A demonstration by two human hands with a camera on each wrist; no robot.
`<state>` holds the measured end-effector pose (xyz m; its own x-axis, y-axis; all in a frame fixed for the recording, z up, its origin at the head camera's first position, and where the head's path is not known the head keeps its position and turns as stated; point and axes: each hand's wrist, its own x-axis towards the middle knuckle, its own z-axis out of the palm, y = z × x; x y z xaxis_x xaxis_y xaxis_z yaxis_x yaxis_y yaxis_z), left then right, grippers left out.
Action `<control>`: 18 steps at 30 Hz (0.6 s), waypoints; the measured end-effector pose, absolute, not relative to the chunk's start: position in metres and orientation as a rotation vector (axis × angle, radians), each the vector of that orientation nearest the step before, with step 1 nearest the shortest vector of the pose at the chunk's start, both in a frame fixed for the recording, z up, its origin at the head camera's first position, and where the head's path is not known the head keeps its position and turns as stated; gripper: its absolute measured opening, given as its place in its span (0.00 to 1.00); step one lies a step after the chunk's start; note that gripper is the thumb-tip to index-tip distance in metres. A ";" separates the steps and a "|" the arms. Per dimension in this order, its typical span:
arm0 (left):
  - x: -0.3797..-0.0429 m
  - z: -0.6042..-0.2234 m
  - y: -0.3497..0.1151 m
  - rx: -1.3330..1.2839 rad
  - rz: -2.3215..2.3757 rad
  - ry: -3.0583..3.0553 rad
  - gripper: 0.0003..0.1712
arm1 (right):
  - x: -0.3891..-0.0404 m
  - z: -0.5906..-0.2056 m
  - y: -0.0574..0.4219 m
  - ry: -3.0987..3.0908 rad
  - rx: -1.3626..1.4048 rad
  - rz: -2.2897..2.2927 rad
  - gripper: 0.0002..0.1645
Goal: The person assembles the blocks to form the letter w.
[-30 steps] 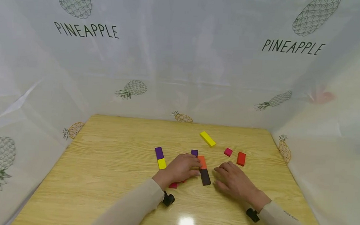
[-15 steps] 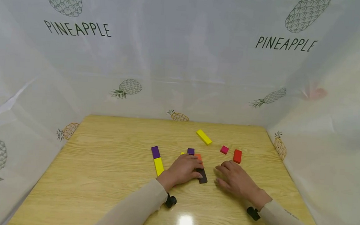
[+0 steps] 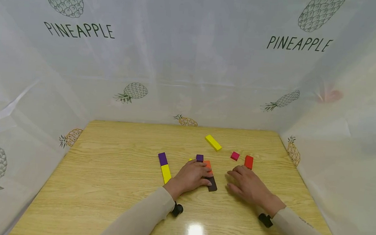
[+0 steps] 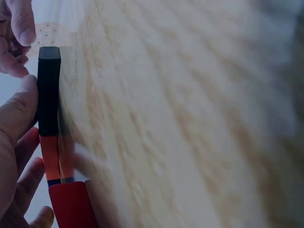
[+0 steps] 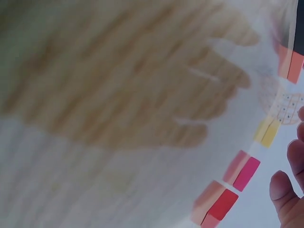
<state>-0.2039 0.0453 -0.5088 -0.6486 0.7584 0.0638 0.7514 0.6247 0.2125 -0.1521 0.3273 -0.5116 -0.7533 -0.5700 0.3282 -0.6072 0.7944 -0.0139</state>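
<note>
Against the near end of the orange block (image 3: 207, 164) lies the black block (image 3: 214, 186), which my left hand (image 3: 191, 176) touches with relaxed fingers, my right hand (image 3: 250, 185) loose and empty; I'd expect it light, rigid, best pinched across its long sides.

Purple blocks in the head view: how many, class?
2: one purple block at left, beyond a yellow block; another purple block beyond the left hand. The hand may hide more.

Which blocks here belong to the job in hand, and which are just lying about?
Likely part of the job:
- black block and orange block, touched by the left hand
- leftmost purple block and leftmost yellow block, aligned

Apparently just lying about:
- far yellow block
- pink block
- red block
</note>
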 end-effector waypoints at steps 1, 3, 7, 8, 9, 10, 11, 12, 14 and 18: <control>-0.204 -0.509 0.045 1.302 0.345 2.804 0.24 | -0.152 -0.511 0.327 -2.680 0.897 0.177 0.25; -0.204 -0.510 0.045 1.299 0.350 2.803 0.24 | -0.153 -0.511 0.327 -2.690 0.888 0.186 0.25; -0.206 -0.512 0.045 1.296 0.361 2.814 0.23 | -0.155 -0.510 0.327 -2.722 0.869 0.204 0.25; -0.206 -0.512 0.045 1.293 0.365 2.814 0.23 | -0.156 -0.510 0.327 -2.731 0.860 0.208 0.25; -0.206 -0.513 0.045 1.291 0.369 2.813 0.23 | -0.158 -0.510 0.328 -2.736 0.851 0.210 0.25; -0.206 -0.513 0.045 1.289 0.376 2.812 0.23 | -0.159 -0.510 0.328 -2.738 0.839 0.211 0.25; -0.206 -0.513 0.045 1.285 0.383 2.808 0.23 | -0.161 -0.510 0.329 -2.736 0.831 0.214 0.25; -0.205 -0.513 0.045 1.283 0.389 2.805 0.23 | -0.164 -0.510 0.331 -2.730 0.825 0.210 0.25; -0.205 -0.512 0.044 1.284 0.397 2.798 0.23 | -0.170 -0.511 0.335 -2.707 0.809 0.195 0.25; -0.205 -0.513 0.043 1.302 0.394 2.793 0.24 | -0.183 -0.510 0.344 -2.665 0.779 0.178 0.23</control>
